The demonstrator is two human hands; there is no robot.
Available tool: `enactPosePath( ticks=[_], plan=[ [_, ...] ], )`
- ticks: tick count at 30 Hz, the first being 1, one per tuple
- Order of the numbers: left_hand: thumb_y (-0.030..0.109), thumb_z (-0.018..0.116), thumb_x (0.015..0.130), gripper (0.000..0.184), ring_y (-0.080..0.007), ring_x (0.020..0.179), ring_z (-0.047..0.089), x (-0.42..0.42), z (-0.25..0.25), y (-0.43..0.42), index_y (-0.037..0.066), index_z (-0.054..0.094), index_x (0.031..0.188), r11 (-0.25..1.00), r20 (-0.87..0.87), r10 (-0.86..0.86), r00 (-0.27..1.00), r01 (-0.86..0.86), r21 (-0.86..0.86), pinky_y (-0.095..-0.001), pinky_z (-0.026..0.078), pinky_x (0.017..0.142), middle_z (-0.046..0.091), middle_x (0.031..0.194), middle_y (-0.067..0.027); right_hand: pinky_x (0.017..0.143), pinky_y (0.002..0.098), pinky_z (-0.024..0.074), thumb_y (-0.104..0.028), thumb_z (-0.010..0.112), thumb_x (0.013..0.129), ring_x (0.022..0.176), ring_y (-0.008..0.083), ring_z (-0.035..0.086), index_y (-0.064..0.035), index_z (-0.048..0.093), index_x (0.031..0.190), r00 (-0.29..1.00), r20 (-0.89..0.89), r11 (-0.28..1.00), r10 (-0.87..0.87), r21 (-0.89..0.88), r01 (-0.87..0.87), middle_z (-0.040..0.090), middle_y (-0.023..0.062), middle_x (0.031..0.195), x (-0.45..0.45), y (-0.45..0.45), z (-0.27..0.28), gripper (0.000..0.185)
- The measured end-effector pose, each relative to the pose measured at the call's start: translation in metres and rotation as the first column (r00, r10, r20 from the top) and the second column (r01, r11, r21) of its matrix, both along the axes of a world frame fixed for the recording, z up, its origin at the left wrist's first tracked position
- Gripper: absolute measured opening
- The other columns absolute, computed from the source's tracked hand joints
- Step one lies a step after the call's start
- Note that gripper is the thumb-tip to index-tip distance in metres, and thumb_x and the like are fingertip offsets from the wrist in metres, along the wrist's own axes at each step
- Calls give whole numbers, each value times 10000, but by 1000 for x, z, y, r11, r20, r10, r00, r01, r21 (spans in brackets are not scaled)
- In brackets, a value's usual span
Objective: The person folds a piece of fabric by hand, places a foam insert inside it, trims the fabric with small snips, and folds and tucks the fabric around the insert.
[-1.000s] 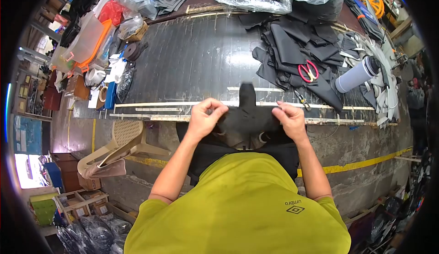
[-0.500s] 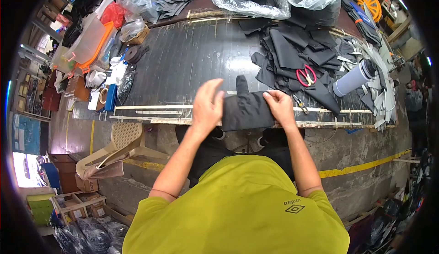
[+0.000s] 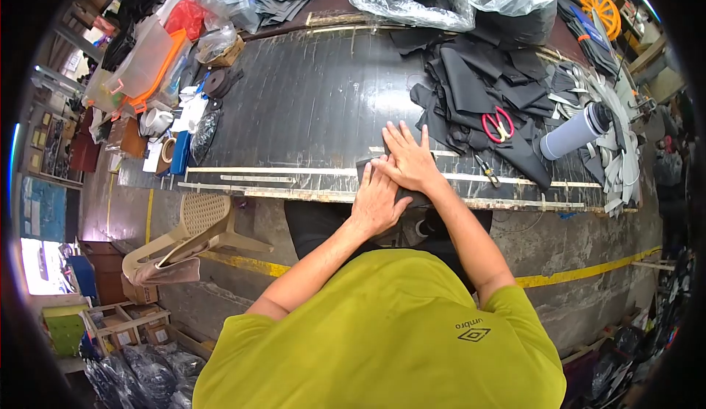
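A piece of black fabric (image 3: pixel 363 166) lies at the table's front edge, mostly hidden under my hands. My left hand (image 3: pixel 377 201) rests flat on it with the fingers stretched out. Just beyond and to the right, my right hand (image 3: pixel 409 159) lies flat with spread fingers, partly over the fingertips of my left hand. Neither hand grips anything. Red-handled scissors (image 3: pixel 498 125) lie on the heap of black fabric pieces (image 3: pixel 471 85) to the right, and small snips (image 3: pixel 486 170) are nearer the edge.
A grey bottle (image 3: pixel 573 133) stands right of the scissors. Plastic bags of fabric (image 3: pixel 412 12) sit at the back of the table (image 3: pixel 294 93). Tape rolls, a mug (image 3: pixel 157 121) and a clear bin (image 3: pixel 143 59) are at the left. A beige chair (image 3: pixel 202 218) stands below.
Both hands have let go of the fabric's edges and come together flat on top of it. The fabric, earlier held up at the table edge, now lies pressed on the table.
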State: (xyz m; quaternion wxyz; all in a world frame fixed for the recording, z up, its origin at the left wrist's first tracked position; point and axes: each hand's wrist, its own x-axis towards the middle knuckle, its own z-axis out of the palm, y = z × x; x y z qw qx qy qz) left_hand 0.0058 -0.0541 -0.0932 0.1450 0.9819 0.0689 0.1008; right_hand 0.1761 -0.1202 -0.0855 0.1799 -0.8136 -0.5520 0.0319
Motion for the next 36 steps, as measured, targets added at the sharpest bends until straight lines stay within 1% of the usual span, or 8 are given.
enactPosePath(
  ticks=[9, 13, 16, 18, 22, 28, 32, 36],
  plan=[
    [597, 774, 858, 1118, -406, 1622, 208, -9, 28, 4, -50, 303, 1637, 999, 18, -37, 999, 37, -2, -681, 164, 1271, 286, 1710, -255, 1243, 664, 220, -707, 561, 972, 1567, 452, 319, 25, 455, 1578, 989, 12, 978, -148, 149, 144, 413, 258, 1654, 16, 1, 4, 957],
    [309, 696, 998, 595, -345, 1517, 439, -33, 26, 13, 94, 547, 1532, 999, 156, 30, 987, -34, 19, -743, 194, 1227, 493, 1617, -132, 1096, 517, 459, -551, 733, 934, 1341, 373, 584, 52, 686, 1279, 969, -99, 973, -228, 2, 229, 677, 234, 1329, 3, -50, 47, 696],
    [291, 712, 988, 598, -342, 1514, 443, -39, 36, 17, 114, 549, 1536, 997, 177, -3, 984, -11, 81, -748, 202, 1220, 491, 1622, -122, 996, 396, 528, -358, 798, 933, 1128, 270, 685, 44, 672, 1265, 680, -652, 931, -334, -115, 347, 725, 158, 1206, 4, -63, 71, 536],
    [309, 746, 964, 701, -387, 1541, 393, -36, 33, 21, 120, 485, 1586, 999, 213, 11, 977, -19, 34, -730, 173, 1240, 415, 1665, -173, 975, 324, 528, 0, 779, 899, 1053, 173, 658, 29, 602, 1255, 357, -933, 898, 34, 185, 399, 692, 77, 1171, 22, -59, 33, 399],
    [365, 720, 980, 840, -476, 1577, 283, -17, 26, 29, 73, 328, 1663, 981, 230, 182, 956, -162, -103, -710, 139, 1256, 265, 1718, -262, 1110, 346, 438, 9, 743, 934, 1219, 208, 585, 20, 569, 1286, 793, -607, 503, 54, 702, 503, 618, 123, 1279, 66, -36, 89, 393],
    [468, 655, 1010, 762, -468, 1576, 282, 5, 18, 37, 75, 422, 1619, 952, 54, 302, 952, -298, -65, -683, 169, 1259, 330, 1678, -275, 1096, 373, 455, -73, 767, 925, 1190, 261, 614, 33, 612, 1245, 909, -333, 149, -253, 914, 376, 638, 154, 1256, 191, 28, 206, 371],
    [479, 685, 979, 757, -459, 1570, 297, 8, 17, 41, 87, 468, 1588, 950, 35, 306, 951, -303, -71, -670, 198, 1254, 353, 1666, -264, 999, 403, 524, -179, 785, 842, 1094, 322, 683, 31, 662, 1190, 912, -297, 83, -283, 940, 332, 698, 176, 1191, 283, 98, 238, 426],
    [471, 701, 965, 745, -455, 1566, 305, 7, 20, 40, 99, 485, 1574, 945, 45, 316, 948, -310, -106, -675, 202, 1246, 362, 1663, -252, 1060, 415, 523, -296, 843, 827, 1205, 362, 677, 64, 604, 1370, 835, -293, 432, -467, 748, 504, 684, 265, 1312, 358, 156, 224, 693]
  ],
)
